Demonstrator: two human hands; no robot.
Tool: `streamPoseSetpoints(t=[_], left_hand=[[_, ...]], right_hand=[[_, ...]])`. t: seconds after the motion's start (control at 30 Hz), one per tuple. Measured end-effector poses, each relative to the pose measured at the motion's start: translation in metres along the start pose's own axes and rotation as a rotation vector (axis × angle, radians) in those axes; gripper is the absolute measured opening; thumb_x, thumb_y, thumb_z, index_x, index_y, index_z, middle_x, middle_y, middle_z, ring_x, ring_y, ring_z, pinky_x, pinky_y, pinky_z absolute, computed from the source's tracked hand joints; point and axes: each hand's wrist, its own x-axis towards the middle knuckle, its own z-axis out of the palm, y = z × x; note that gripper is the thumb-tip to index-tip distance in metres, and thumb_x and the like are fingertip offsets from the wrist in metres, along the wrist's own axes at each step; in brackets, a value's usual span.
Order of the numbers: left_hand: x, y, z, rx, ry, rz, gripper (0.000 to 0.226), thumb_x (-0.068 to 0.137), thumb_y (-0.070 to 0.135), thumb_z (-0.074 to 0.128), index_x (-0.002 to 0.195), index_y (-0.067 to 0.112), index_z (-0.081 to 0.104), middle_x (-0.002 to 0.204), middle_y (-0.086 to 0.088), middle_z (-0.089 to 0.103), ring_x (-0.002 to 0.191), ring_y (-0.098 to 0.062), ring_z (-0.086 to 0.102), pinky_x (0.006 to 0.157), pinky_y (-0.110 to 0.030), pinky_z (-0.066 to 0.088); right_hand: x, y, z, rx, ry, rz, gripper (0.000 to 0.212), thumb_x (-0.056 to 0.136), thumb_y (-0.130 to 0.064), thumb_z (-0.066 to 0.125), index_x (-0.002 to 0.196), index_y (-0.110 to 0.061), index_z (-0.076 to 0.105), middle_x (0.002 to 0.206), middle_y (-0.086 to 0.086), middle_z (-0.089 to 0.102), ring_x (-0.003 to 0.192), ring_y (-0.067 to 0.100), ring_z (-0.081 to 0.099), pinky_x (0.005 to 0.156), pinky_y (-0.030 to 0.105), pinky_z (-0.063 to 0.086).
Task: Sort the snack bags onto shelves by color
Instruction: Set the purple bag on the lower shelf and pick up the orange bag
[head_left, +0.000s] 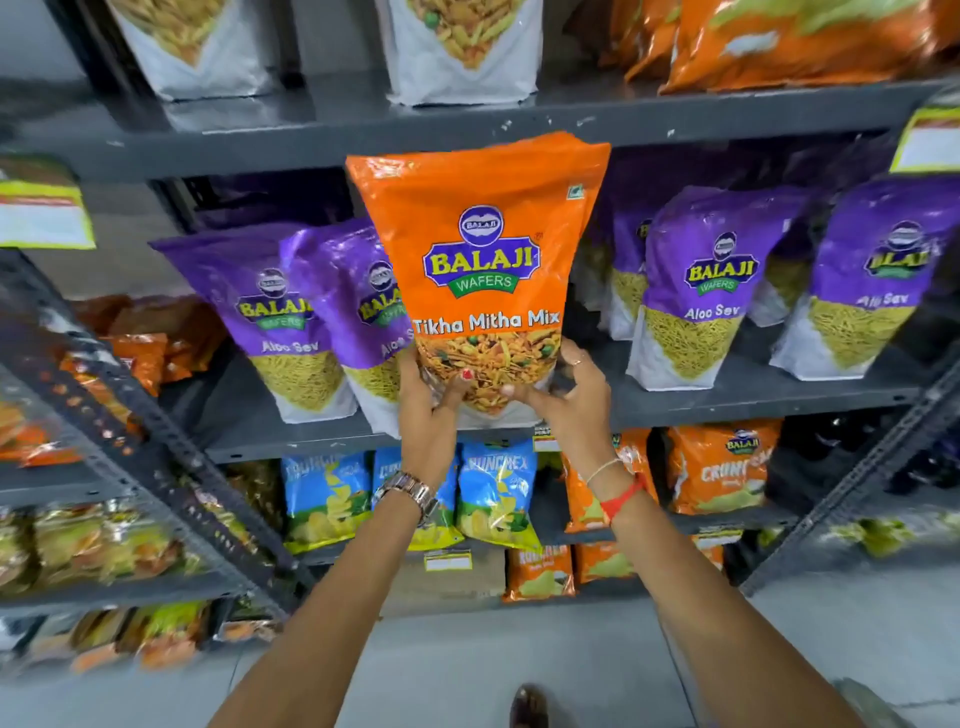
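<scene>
Both hands on one item: tall glossy orange "Tikha Mitha Mix" snack bag (480, 270), held upright at frame centre, in front of the grey metal shelf (727, 395) that carries the purple "Aloo Sev" bags (701, 291). Left hand (428, 410) is closed round the bag's lower left corner, thumb across the front; right hand (569, 395) cups the lower right corner, fingers curled behind, thumb on the front. Bag's bottom edge sits about level with the purple shelf's front lip; can't tell whether it rests on the shelf or hangs clear. Step in hand, as I read it: an orange bag is mid-transfer in front of a purple row, so it's in the wrong colour zone. Next move probably calls for keeping the two-handed hold and taking it to an orange group. Candidates: large orange bags (779, 41) at upper right on the top shelf, or the small orange packs (722, 467) lower right below the purple row. By size, upper right looks the better match. Hard to read: top-row bags are cut off by the frame edge; left rack is blurred, contents unclear; blue chip packs (496, 493) are partly behind the forearms; the held bag hides part of the purple row; fingertips behind the bag are not visible.
</scene>
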Motion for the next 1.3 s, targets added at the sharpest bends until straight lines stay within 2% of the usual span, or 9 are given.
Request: streamPoseSetpoints(t=[0.13,0.27,0.37,0.53,0.67,0.93,1.03,1.17,1.3], left_hand=[[-0.003,0.044,-0.035,0.035,0.083,0.105,0.053,0.083,0.021,0.062,0.131,0.017,0.039,0.119,0.010,0.056,0.112,-0.006,0.054,0.098,-0.040,0.047],[0.011,0.084,-0.070,0.056,0.122,0.201,0.043,0.085,0.020,0.060,0.124,0.024,0.043,0.112,0.022,0.054,0.103,0.006,0.054,0.087,-0.022,0.048],[0.030,0.112,-0.095,0.085,0.152,0.269,0.044,0.085,0.019,0.061,0.126,0.018,0.044,0.113,0.016,0.056,0.095,0.016,0.053,0.078,-0.005,0.044],[0.074,0.164,-0.135,0.087,0.164,0.325,0.046,0.083,0.020,0.062,0.126,0.018,0.046,0.118,0.000,0.061,0.104,-0.011,0.059,0.086,-0.025,0.050],[0.113,0.201,-0.161,0.068,0.188,0.315,0.043,0.083,0.016,0.062,0.124,0.011,0.047,0.104,0.008,0.063,0.094,-0.007,0.061,0.079,-0.024,0.050],[0.191,0.227,-0.200,0.095,0.242,0.176,0.046,0.079,0.016,0.067,0.121,0.004,0.051,0.119,-0.015,0.064,0.108,-0.030,0.061,0.099,-0.050,0.046],[0.205,0.225,-0.202,0.091,0.274,0.132,0.044,0.080,0.012,0.066,0.120,0.002,0.050,0.122,-0.017,0.062,0.110,-0.032,0.059,0.099,-0.046,0.046],[0.210,0.213,-0.200,0.076,0.289,0.117,0.044,0.083,0.009,0.062,0.123,0.000,0.047,0.123,-0.016,0.059,0.105,-0.026,0.058,0.084,-0.034,0.046],[0.216,0.221,-0.199,0.054,0.283,0.136,0.045,0.083,0.012,0.062,0.124,0.004,0.046,0.127,-0.017,0.059,0.109,-0.029,0.059,0.090,-0.039,0.048]], right_hand=[[-0.005,-0.048,0.012,0.057,-0.028,-0.089,0.058,0.056,-0.045,0.086,0.107,-0.026,0.065,0.110,0.009,0.069,0.107,0.023,0.064,0.086,0.053,0.056],[0.003,-0.101,0.029,0.063,-0.047,-0.220,0.064,0.055,-0.054,0.082,0.109,-0.024,0.067,0.108,0.005,0.070,0.105,0.022,0.065,0.087,0.050,0.056],[0.020,-0.136,0.045,0.082,-0.070,-0.312,0.063,0.056,-0.056,0.082,0.108,-0.025,0.068,0.105,0.003,0.072,0.103,0.021,0.066,0.087,0.048,0.055],[0.048,-0.198,0.074,0.117,-0.070,-0.408,0.059,0.054,-0.054,0.084,0.105,-0.027,0.069,0.101,0.001,0.073,0.097,0.015,0.067,0.088,0.041,0.055],[0.081,-0.245,0.103,0.082,-0.095,-0.469,0.060,0.053,-0.057,0.084,0.101,-0.024,0.068,0.099,0.002,0.074,0.095,0.018,0.067,0.084,0.039,0.055],[0.135,-0.295,0.156,0.110,-0.200,-0.455,0.050,0.061,-0.038,0.088,0.101,-0.014,0.070,0.089,-0.004,0.067,0.087,0.015,0.064,0.073,0.027,0.049],[0.147,-0.295,0.171,0.108,-0.243,-0.408,0.045,0.062,-0.034,0.087,0.097,-0.011,0.069,0.087,-0.003,0.066,0.084,0.015,0.061,0.073,0.026,0.047],[0.152,-0.283,0.183,0.078,-0.254,-0.375,0.056,0.061,-0.038,0.087,0.095,0.000,0.066,0.091,0.014,0.074,0.080,0.022,0.062,0.062,0.029,0.046],[0.157,-0.297,0.176,0.100,-0.234,-0.380,0.044,0.063,-0.037,0.086,0.096,-0.014,0.068,0.087,-0.001,0.067,0.084,0.016,0.061,0.057,0.015,0.040]])
